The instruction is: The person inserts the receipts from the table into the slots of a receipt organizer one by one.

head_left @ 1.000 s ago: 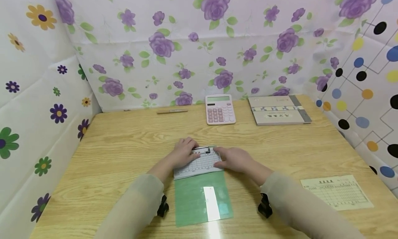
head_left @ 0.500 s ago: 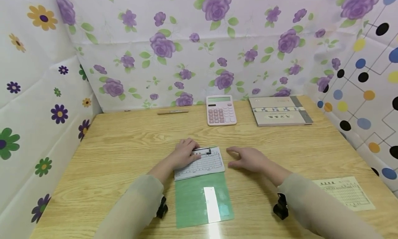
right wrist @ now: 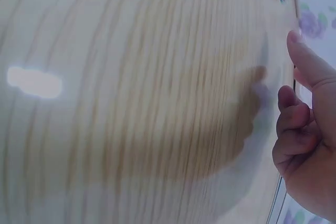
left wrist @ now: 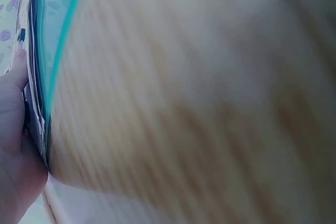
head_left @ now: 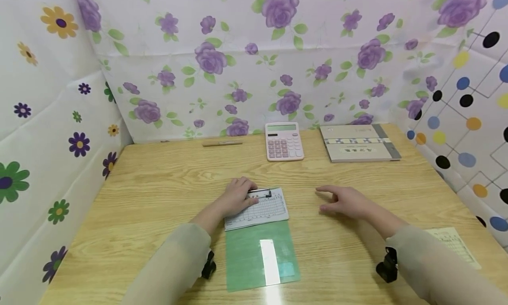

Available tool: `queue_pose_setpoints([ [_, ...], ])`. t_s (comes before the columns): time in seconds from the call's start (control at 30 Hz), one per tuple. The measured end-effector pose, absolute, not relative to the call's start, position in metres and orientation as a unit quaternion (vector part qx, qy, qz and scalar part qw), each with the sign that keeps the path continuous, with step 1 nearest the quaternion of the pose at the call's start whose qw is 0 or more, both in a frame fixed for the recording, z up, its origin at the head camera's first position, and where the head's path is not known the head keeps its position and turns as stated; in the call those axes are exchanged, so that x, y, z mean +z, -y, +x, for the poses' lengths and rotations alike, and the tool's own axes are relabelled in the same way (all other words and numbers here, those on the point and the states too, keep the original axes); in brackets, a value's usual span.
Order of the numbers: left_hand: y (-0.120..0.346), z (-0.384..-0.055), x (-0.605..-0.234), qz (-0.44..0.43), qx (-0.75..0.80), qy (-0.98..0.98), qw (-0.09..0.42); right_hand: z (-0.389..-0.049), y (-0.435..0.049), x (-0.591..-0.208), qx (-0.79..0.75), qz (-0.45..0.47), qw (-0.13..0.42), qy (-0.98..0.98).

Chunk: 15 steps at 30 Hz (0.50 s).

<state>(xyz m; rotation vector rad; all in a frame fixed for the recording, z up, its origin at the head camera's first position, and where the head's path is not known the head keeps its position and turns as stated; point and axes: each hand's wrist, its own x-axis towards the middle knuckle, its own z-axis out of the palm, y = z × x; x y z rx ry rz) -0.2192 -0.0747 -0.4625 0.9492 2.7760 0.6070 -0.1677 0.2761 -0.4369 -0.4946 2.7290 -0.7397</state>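
Note:
A green translucent clipboard (head_left: 259, 256) lies on the table, with a stack of printed forms (head_left: 270, 210) under the metal clip (head_left: 259, 190) at its far end. At the upper left corner, my left hand (head_left: 239, 196) holds the clipboard, thumb across the forms and fingers over the clip's edge. The left wrist view shows the thumb against the edge of the stack of forms (left wrist: 34, 87). My right hand (head_left: 345, 201) hovers right of the clipboard, holding nothing. In the right wrist view its index finger and thumb point forward and the others are loosely curled.
A yellowish printed form (head_left: 456, 245) lies at the right, partly hidden by my right sleeve. Along the back stand a pink calculator (head_left: 284, 141), a pen (head_left: 222, 143) and a grey-beige book (head_left: 359, 144). Patterned cloth walls (head_left: 222, 62) enclose the table (head_left: 166, 172).
My right hand has let go of the forms' right edge and moved rightward, away from the clipboard. The left hand stays on the clipboard. The view has shifted slightly.

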Motion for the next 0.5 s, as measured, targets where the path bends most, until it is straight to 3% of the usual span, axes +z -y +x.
queue_pose_setpoints([
  [0.5,0.074,-0.218,-0.459,0.315,0.2,-0.924,0.078,-0.157,-0.341,-0.431,-0.252,-0.154,0.134,-0.946],
])
